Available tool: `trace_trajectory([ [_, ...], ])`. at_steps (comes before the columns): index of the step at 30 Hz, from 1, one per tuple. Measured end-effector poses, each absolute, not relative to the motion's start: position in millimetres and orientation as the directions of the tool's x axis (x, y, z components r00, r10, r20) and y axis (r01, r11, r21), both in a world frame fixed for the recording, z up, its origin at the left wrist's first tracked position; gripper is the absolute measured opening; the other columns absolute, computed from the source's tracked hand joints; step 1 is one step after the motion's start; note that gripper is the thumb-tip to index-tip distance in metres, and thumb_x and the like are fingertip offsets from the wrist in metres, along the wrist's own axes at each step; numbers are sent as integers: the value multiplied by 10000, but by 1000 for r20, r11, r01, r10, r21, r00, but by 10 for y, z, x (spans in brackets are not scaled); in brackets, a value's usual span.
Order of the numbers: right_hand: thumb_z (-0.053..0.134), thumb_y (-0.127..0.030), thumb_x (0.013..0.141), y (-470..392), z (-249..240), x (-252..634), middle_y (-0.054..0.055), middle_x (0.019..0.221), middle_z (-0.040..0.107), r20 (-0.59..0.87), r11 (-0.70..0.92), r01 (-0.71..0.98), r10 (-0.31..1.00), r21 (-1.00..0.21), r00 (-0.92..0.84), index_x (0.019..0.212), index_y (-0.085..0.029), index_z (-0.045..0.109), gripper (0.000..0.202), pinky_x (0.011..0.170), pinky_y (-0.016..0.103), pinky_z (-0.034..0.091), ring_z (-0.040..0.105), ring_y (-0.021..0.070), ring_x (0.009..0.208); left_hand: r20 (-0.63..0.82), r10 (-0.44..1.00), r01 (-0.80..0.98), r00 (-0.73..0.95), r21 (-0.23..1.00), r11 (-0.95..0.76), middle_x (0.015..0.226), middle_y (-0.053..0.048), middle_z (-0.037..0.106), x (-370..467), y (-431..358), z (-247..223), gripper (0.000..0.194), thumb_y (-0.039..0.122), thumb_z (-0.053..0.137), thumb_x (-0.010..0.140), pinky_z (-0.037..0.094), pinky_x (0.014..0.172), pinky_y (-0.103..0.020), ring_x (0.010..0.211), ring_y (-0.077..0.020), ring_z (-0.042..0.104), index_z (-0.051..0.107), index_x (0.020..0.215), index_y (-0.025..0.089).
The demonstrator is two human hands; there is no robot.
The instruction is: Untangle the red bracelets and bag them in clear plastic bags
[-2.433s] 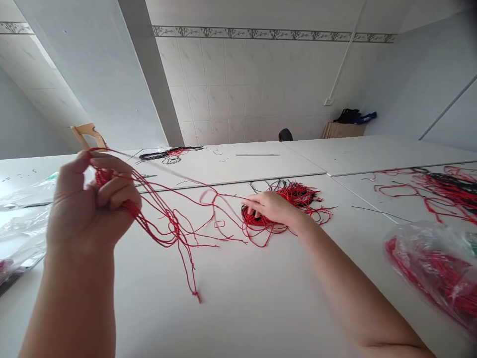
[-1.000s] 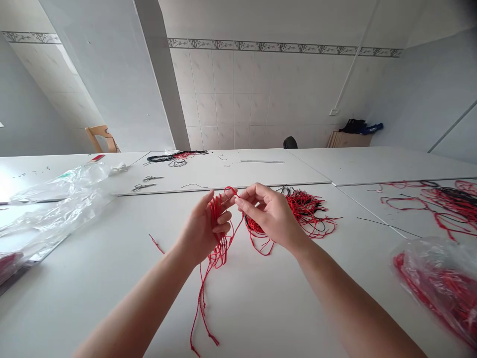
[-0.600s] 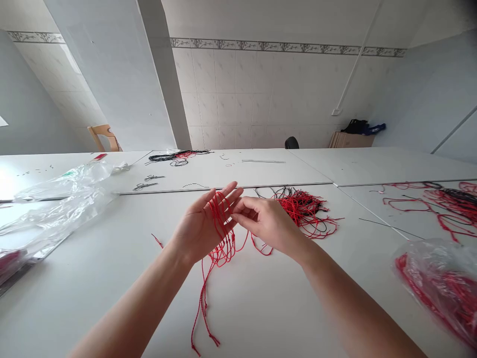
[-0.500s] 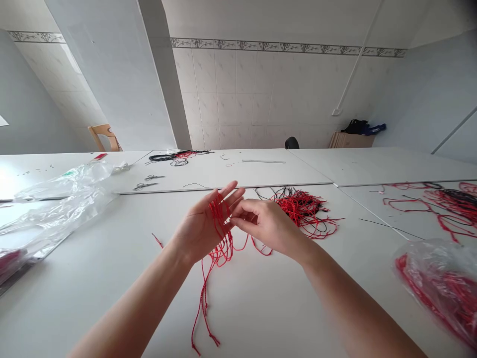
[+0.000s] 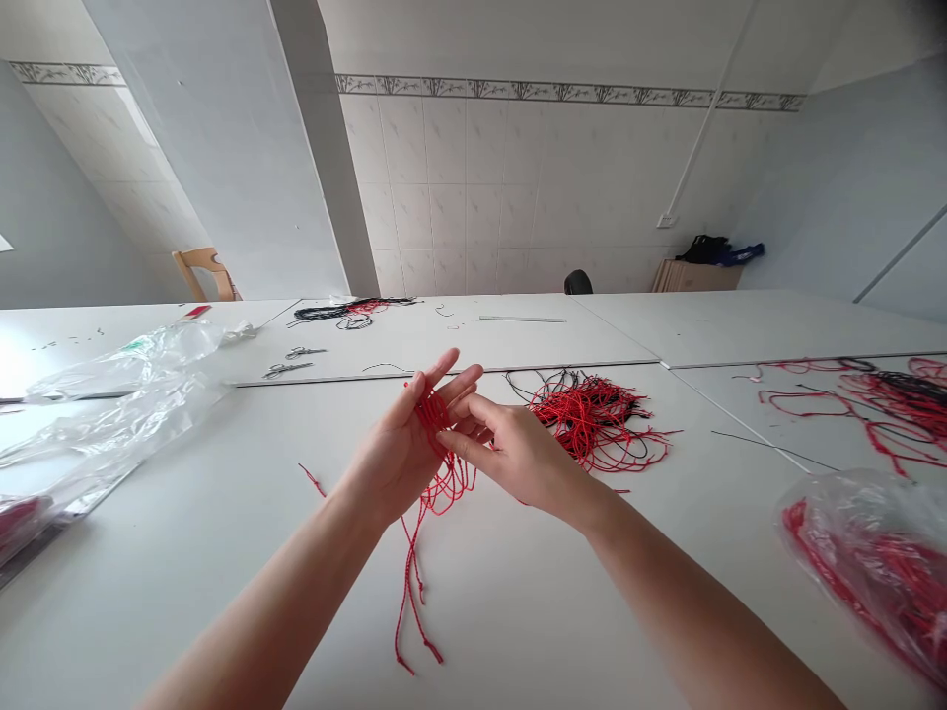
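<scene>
Red twisted cord, thin and ropy, is looping in a loose bundle (image 5: pixel 433 419) across your left hand (image 5: pixel 400 449); knots are showing at the ends of the strands dangling below. You're keeping that palm turned up, mostly open, fingers stretching out slightly apart, thumb lying along the bundle's upper edge. Your right hand (image 5: pixel 522 449) is half curling in from the side, thumb tip touching the cord; its fingertips are hiding, so whether it's pinching a strand, you can't tell.

So the bundle is sitting on the left palm and fingers, between both hands, its lower loops hanging beneath them over the smooth white table (image 5: pixel 518 611). Just beyond your right hand, a tangled heap (image 5: pixel 592 414) of red and black cord is spreading, stringy and frayed-looking. Off to your right, a crinkly clear bag (image 5: pixel 877 572) is bulging with red cord. To your left, wrinkled, shiny plastic sheeting (image 5: pixel 159 404) is lying flat-ish, with metal scissors (image 5: pixel 288 369) resting near it.
</scene>
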State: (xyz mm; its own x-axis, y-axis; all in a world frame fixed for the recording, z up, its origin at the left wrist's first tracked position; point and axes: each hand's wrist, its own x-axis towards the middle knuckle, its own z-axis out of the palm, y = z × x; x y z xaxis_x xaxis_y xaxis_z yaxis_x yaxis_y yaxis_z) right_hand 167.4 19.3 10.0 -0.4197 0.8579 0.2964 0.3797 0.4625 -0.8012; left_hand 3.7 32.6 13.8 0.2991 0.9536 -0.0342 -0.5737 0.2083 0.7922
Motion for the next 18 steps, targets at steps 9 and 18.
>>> trace_trajectory([
  [9,518,-354,1023,229,55,1657,-26,655,513,390,522,430,847,-736,-360,787,-201,577,288,543,280,285,384,108,550,-27,956,-527,291,830,183,1406,-62,684,48,332,84,334,435,557,1042,516,922,-317,1395,-264,533,733,1288,292],
  [18,543,-326,1015,206,71,1647,-40,621,442,370,525,421,840,-740,-397,743,-204,568,298,548,275,257,331,106,548,-13,963,-540,268,826,162,1271,-90,746,43,329,86,284,390,572,1038,534,872,-288,1195,-242,666,779,1121,214],
])
